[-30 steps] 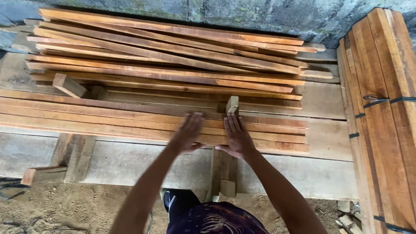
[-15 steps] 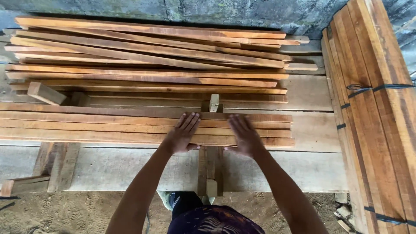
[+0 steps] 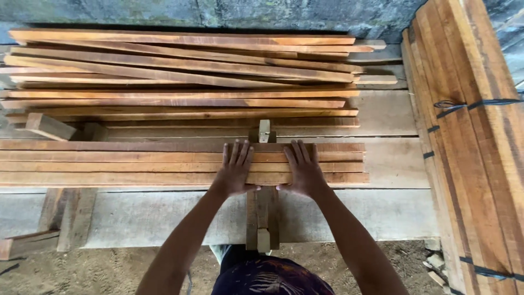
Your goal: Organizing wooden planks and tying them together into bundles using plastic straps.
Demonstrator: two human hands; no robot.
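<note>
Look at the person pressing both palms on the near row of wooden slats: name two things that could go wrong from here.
1. Splinters: the left hand and right hand lie bare and flat on the rough-sawn near slats.
2. Tipping: those slats rest across a narrow wooden support; uneven pressure might rock or slide them.

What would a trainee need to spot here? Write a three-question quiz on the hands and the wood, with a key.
1. True or false: both hands lie flat, palms down, on the near row of slats.
2. Which lies at the right edge of the view? A) a bundle of boards tied with dark straps B) a saw C) a bucket
3. Fill in: the loose pile of slats lies against a ___ wall.

Key
1. True: the left hand and the right hand press flat on the near row of slats, holding nothing.
2. A: the strapped bundle.
3. Stone: the loose pile lies below the grey stone wall.
</note>
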